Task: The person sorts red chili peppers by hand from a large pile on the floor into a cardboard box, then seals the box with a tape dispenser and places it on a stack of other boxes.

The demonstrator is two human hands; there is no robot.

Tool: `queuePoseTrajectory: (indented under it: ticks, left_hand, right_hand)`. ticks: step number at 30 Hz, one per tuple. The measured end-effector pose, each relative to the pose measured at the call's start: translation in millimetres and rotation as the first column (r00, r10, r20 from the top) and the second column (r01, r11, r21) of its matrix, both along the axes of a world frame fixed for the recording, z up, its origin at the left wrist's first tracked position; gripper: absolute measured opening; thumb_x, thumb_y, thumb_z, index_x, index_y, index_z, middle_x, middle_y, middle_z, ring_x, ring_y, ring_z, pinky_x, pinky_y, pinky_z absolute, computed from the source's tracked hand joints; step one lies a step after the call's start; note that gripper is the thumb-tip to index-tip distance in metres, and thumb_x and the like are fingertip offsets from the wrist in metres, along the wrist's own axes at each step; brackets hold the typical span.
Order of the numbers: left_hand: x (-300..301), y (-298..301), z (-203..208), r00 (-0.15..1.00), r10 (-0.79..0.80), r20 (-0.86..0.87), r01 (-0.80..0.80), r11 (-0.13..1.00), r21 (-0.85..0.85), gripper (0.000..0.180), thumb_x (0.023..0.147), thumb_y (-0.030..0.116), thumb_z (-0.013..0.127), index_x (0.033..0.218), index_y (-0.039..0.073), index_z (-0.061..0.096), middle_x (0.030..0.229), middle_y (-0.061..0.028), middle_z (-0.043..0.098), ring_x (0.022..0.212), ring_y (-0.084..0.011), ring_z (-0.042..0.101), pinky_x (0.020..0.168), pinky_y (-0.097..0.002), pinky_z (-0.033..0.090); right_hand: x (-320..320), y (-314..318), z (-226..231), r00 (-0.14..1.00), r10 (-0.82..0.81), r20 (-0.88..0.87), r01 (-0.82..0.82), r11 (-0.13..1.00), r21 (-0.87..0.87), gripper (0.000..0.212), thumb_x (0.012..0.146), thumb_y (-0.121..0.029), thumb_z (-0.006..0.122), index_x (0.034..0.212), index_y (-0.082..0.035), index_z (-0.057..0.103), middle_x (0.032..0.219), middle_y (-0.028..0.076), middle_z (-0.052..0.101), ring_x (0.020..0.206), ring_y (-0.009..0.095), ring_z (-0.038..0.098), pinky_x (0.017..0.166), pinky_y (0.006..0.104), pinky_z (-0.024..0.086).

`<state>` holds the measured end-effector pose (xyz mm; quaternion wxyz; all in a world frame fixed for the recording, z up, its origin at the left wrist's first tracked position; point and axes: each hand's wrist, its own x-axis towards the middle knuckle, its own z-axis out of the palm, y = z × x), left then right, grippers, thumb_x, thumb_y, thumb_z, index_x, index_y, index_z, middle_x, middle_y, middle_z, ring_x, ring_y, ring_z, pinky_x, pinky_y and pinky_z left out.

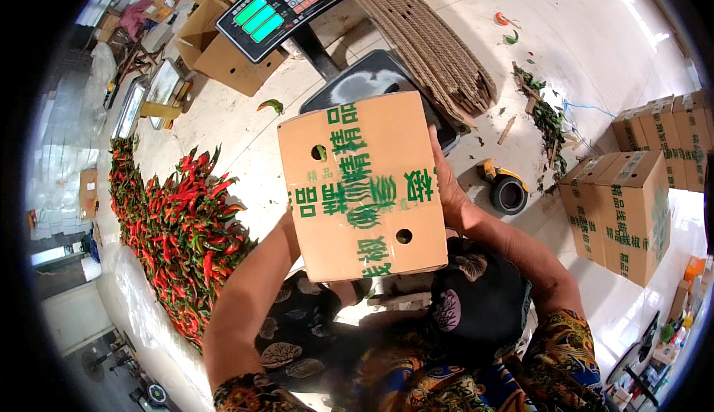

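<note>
A closed cardboard box (364,189) with green printing, clear tape and two round holes is held up between my hands. My right hand (448,185) presses along its right side, fingers running up the edge. On the left side my left forearm (249,289) reaches to the box; the hand itself is hidden behind it. Just beyond the box is a black scale platform (357,77), partly covered by the box. The scale's display panel (260,19) is lit green on a post.
A heap of red and green chilli peppers (186,241) lies at left. A stack of flattened cardboard (420,33) lies beyond the scale. At right are a tape dispenser (508,191), scattered stems and leaves (547,114) and printed cartons (617,211). An open carton (230,59) stands far left.
</note>
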<state>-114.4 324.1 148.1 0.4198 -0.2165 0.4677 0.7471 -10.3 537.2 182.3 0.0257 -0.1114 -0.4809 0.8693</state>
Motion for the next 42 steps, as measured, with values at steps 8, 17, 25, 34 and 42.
queuePoseTrajectory:
  ticks: [8,17,25,34,42]
  left_hand:
    - [28.2,-0.9,-26.8,0.994,0.091,-0.061,-0.094,0.995,-0.041,0.067,0.098,0.058,0.036,0.137,0.004,0.045,0.128,-0.0179,0.056,0.11,-0.0289,0.06,0.09,-0.0435,0.054]
    - [44.2,5.1,-35.4,0.975,0.091,-0.201,-0.104,0.993,-0.057,0.066,0.098,0.057,0.036,0.137,0.004,0.044,0.129,-0.0177,0.055,0.112,-0.0287,0.059,0.091,-0.0434,0.053]
    - [77.7,23.8,-27.8,0.963,0.063,-0.261,-0.093,0.99,-0.106,0.066,0.098,0.056,0.036,0.138,0.004,0.043,0.129,-0.0174,0.055,0.114,-0.0285,0.058,0.093,-0.0434,0.052]
    - [111.4,7.7,11.8,0.907,0.107,-0.407,-0.177,0.974,-0.138,0.065,0.099,0.055,0.036,0.139,0.004,0.042,0.13,-0.0171,0.054,0.115,-0.0284,0.057,0.095,-0.0434,0.051]
    - [138.1,73.3,122.8,0.825,0.003,-0.565,-0.064,0.994,-0.088,0.059,0.1,0.046,0.044,0.141,0.003,0.041,0.133,-0.0159,0.053,0.117,-0.0277,0.057,0.095,-0.0416,0.051]
  right_hand:
    - [2.5,20.4,7.9,0.967,0.215,0.135,-0.224,0.973,0.056,0.079,0.096,-0.061,0.04,0.15,-0.005,0.025,0.147,0.011,0.039,0.134,0.019,0.038,0.109,0.0363,0.034]
    - [37.5,52.7,77.2,0.864,0.432,0.257,-0.503,0.727,0.467,0.104,0.08,-0.072,0.057,0.15,-0.003,0.023,0.143,0.027,0.04,0.134,0.039,0.038,0.113,0.0472,0.032]
    - [53.6,78.8,132.6,0.877,0.379,0.295,-0.459,0.477,0.75,0.083,0.088,-0.065,0.048,0.137,0.002,0.041,0.115,0.029,0.061,0.109,0.042,0.058,0.092,0.0463,0.045]
    - [150.0,118.9,193.2,0.997,0.013,0.077,-0.048,0.878,0.476,0.078,0.09,-0.054,0.055,0.145,-0.001,0.038,0.135,0.017,0.053,0.118,0.028,0.055,0.098,0.0379,0.045]
    - [218.7,138.5,196.3,0.976,-0.207,0.062,0.179,0.936,0.302,0.072,0.089,-0.049,0.057,0.144,-0.004,0.043,0.124,0.01,0.061,0.109,0.014,0.058,0.093,0.0258,0.047]
